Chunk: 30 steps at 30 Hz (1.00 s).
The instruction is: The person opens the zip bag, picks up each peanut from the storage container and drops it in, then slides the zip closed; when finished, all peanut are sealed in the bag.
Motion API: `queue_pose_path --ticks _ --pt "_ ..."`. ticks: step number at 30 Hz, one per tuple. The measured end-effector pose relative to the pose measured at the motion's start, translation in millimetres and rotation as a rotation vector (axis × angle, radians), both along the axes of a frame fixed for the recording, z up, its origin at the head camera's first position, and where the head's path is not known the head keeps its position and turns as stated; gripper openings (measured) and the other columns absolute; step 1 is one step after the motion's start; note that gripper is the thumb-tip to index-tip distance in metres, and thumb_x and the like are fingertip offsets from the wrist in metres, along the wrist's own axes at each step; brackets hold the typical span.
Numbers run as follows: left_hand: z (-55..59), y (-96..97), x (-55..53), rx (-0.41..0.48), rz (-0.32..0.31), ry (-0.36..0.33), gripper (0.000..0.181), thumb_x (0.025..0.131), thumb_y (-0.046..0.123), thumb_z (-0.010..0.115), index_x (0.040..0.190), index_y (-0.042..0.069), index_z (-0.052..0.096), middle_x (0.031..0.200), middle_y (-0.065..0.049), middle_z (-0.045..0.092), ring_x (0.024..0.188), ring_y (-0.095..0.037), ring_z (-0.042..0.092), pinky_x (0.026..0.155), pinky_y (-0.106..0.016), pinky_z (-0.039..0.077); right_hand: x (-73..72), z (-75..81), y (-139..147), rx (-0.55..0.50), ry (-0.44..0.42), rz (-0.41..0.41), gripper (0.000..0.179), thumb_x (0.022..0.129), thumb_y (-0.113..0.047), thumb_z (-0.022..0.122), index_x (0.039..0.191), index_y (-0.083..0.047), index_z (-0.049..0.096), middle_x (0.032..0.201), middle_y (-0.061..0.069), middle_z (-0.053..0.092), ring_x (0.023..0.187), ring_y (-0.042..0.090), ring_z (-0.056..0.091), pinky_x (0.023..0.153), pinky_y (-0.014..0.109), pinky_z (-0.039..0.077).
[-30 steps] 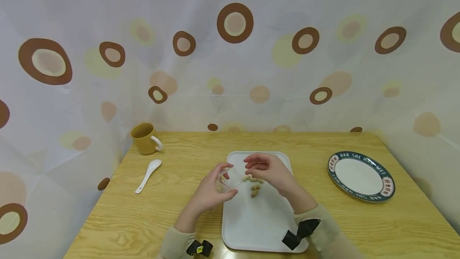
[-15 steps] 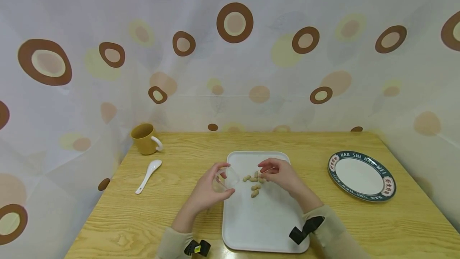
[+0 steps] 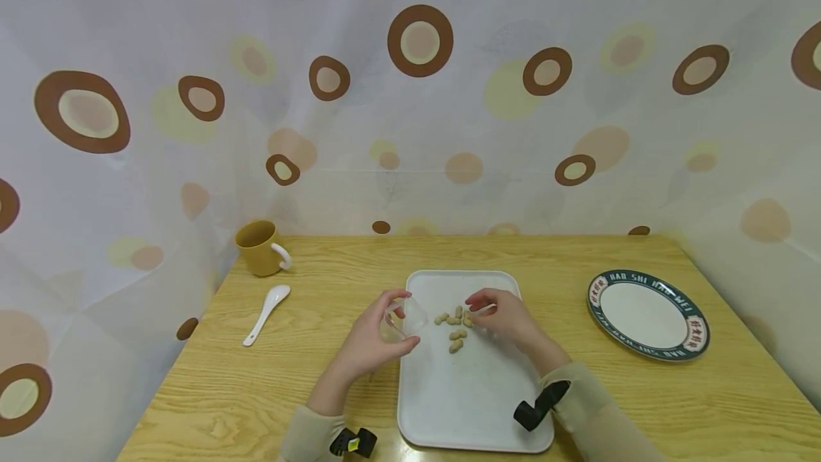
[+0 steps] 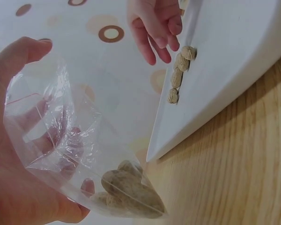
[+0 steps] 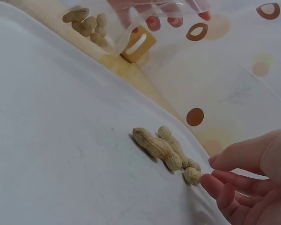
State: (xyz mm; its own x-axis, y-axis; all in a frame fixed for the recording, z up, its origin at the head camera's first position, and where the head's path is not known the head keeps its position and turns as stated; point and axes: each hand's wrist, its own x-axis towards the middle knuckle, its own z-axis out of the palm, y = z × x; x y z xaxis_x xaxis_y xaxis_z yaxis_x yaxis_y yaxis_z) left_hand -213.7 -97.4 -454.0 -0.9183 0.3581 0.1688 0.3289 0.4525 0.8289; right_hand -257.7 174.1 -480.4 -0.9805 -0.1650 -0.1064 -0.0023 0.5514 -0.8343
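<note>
My left hand (image 3: 372, 341) holds a clear plastic bag (image 3: 415, 316) over the left edge of a white tray (image 3: 471, 401). Thumb and fingers curve around the bag's mouth and spread it. Several peanuts (image 4: 131, 192) lie at the bottom of the bag in the left wrist view. On the tray is a loose group of unshelled peanuts (image 3: 456, 346). At the right side of that group is my right hand (image 3: 507, 316), thumb and fingers apart. In the right wrist view its fingertips (image 5: 210, 183) are right at the end of one peanut (image 5: 192, 176).
A mustard mug (image 3: 259, 252) with a white handle stands at the back left, and a white spoon (image 3: 266, 314) lies in front of it. To the right of the tray is a green-rimmed plate (image 3: 648, 316). A patterned curtain (image 3: 420, 127) hangs behind the wooden table (image 3: 218, 391).
My right hand has moved right and slightly down, away from the bag's mouth to the right side of the peanuts. The left hand with the bag has shifted slightly left.
</note>
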Motion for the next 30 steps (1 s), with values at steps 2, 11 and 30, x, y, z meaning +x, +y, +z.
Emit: queue_pose_path --ticks 2,11,30 --pt "0.3 -0.1 0.1 0.002 -0.001 -0.001 0.067 0.080 0.025 0.081 0.138 0.015 0.049 0.111 -0.014 0.061 0.093 -0.019 0.052 0.071 -0.027 0.045 -1.8 -3.7 0 0.031 0.010 0.002 0.028 0.085 -0.004 0.072 0.112 -0.003 0.068 0.106 0.013 0.070 0.087 0.020 0.064 0.068 0.028 0.052" --pt "-1.3 0.1 -0.1 0.014 -0.005 0.007 0.067 0.080 0.022 0.081 0.137 0.012 0.049 0.111 -0.016 0.061 0.094 -0.022 0.054 0.071 -0.026 0.044 -4.2 -14.0 -4 0.096 0.037 0.009 0.031 0.081 -0.002 0.076 0.110 -0.008 0.069 0.107 0.010 0.068 0.073 0.014 0.058 0.062 0.026 0.047" --pt "0.0 1.8 2.8 0.020 -0.001 -0.006 0.065 0.080 0.022 0.080 0.137 0.016 0.050 0.112 -0.015 0.061 0.099 -0.026 0.056 0.080 -0.036 0.043 1.9 -9.4 -2 0.039 0.078 0.001 0.033 0.081 -0.002 0.074 0.113 -0.007 0.068 0.112 0.011 0.068 0.084 0.015 0.063 0.066 0.028 0.051"
